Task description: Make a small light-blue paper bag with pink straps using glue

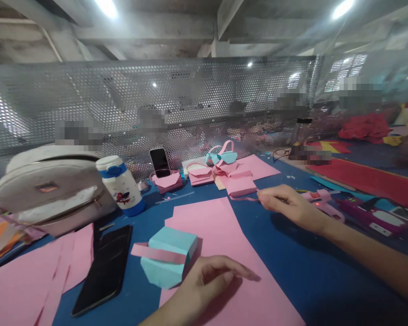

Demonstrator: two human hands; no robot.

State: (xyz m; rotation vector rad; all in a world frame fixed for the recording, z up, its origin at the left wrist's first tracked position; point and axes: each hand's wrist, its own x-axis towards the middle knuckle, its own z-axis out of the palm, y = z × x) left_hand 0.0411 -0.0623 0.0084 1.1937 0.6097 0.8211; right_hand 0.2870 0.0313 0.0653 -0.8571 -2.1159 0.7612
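Observation:
My left hand (211,276) rests on a large pink paper sheet (224,253), fingers loosely curled with nothing in them, right beside a folded teal paper bag (170,256) that has a pink strip across it. My right hand (290,203) reaches forward over the blue table (292,271). Its fingertips pinch the thin pink strip (246,198) hanging from a folded pink paper bag (241,185). Behind that lie more folded pink bags (200,174) and a teal one with a pink handle (222,156).
A black phone (105,269) lies flat at the left beside loose pink sheets (30,280). A white bottle with a blue cap (120,185), a white handbag (51,185) and a propped phone (159,162) stand near a perforated metal screen (156,104). A pink glue gun (323,203) and red paper (370,179) lie right.

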